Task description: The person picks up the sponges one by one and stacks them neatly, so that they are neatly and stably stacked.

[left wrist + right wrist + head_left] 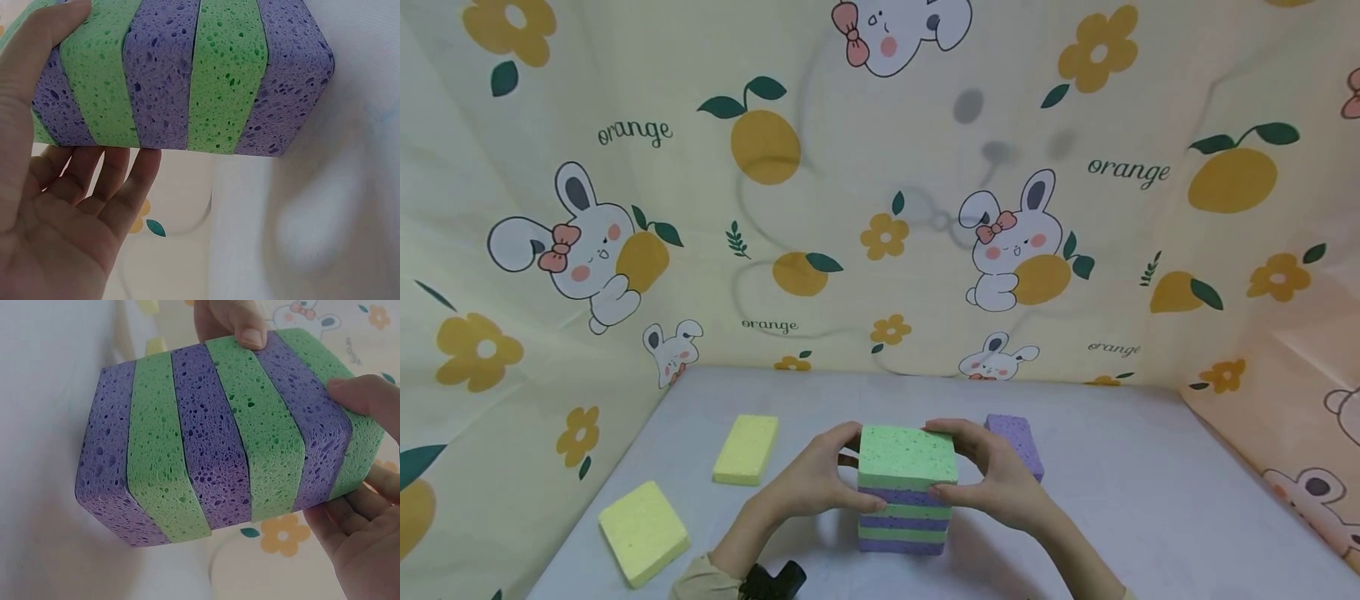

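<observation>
Head-camera view: a person's left hand [808, 483] and right hand [992, 479] clasp the top of a green-and-purple sponge stack [904, 492] standing mid-table [1150, 500], fingers curled round the upper sponges. Even pressure from both sides, edges squared, would likely keep the layers aligned. Two yellow sponges [746, 448] and a purple sponge [1018, 442] lie nearby.

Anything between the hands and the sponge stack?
Nothing visible. The left hand and right hand already grip the top of the sponge stack from both sides, fingers on the sponges.
</observation>
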Available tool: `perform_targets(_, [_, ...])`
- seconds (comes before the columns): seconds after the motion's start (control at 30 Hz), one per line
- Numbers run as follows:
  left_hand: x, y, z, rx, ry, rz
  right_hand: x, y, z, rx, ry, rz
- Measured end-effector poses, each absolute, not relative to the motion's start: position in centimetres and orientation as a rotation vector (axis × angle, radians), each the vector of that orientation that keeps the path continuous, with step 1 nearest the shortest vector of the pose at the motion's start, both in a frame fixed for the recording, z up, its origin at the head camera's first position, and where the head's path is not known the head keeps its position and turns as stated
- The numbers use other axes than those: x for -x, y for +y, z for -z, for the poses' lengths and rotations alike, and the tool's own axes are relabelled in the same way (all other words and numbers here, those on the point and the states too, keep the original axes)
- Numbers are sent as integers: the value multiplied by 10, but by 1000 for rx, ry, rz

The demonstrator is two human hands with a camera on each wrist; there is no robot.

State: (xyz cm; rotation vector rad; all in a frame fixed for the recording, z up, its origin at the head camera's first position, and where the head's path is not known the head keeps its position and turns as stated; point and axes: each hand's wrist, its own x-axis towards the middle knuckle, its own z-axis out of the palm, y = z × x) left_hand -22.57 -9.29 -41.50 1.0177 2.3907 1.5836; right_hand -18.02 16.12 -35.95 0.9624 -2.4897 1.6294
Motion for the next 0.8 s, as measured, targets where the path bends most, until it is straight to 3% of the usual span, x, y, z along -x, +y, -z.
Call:
perform_targets(0.63, [226,-92,416,-1035,2394,-1577,181,163,362,-980,-2467,-1633])
perform_targets(0.8, [214,-93,398,-1060,2378,-1589,181,163,362,-964,-2470,-1634])
